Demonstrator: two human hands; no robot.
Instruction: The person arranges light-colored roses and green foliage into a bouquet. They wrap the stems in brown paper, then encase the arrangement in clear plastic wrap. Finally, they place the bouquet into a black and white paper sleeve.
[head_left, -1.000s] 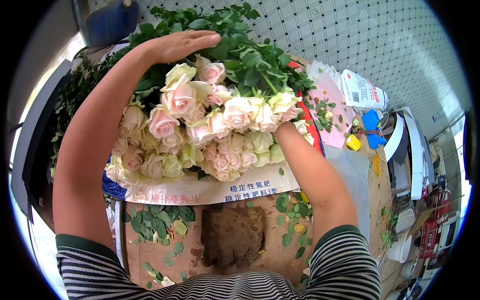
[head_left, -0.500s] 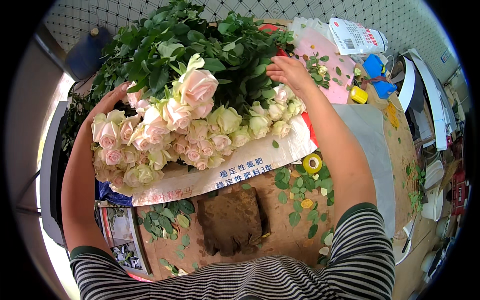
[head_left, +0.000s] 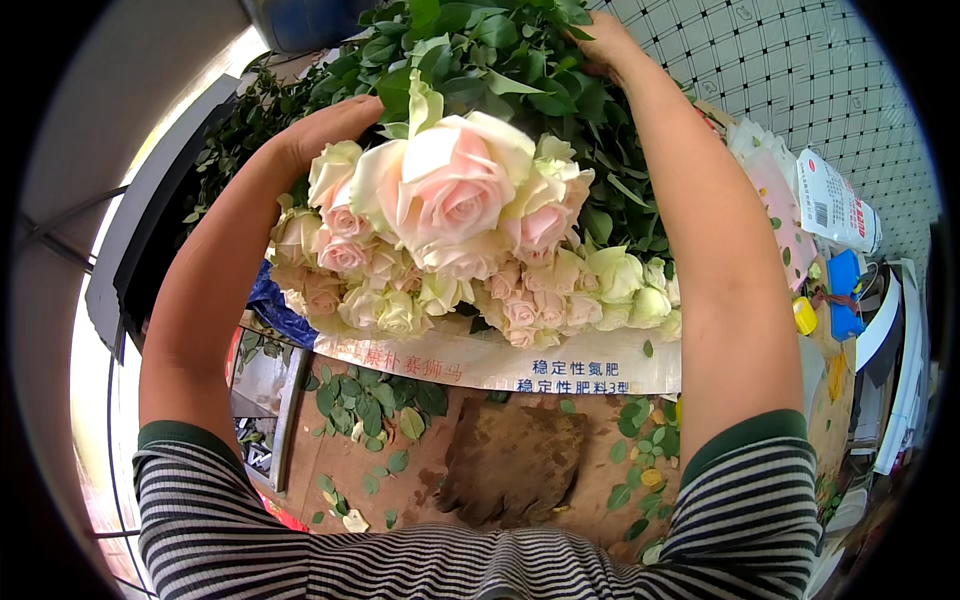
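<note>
A big bunch of pale pink and cream roses [head_left: 455, 195], with thick green leaves [head_left: 500, 60], fills the upper middle. One cluster of blooms looms larger than the rest, raised toward me. My left hand [head_left: 345, 122] holds the bunch from its left side, its fingertips hidden among the leaves. At the far right side of the foliage, my right hand [head_left: 605, 48] grips the leafy stems, its fingers partly covered. More roses lie lower down on a white printed sheet [head_left: 490, 372].
On the brown work surface [head_left: 330, 465] lie a dark, soiled cloth-like piece [head_left: 515, 460] and loose leaves [head_left: 375, 400]. Right of my right arm are a white printed bag [head_left: 838, 205], a blue object [head_left: 845, 290] and a yellow roll [head_left: 804, 315]. Blue plastic [head_left: 280, 310] sits at the left.
Both hands have moved farther in around the foliage, the right one farther away. The upper roses have come up closer to me. The whole view has swung left.
</note>
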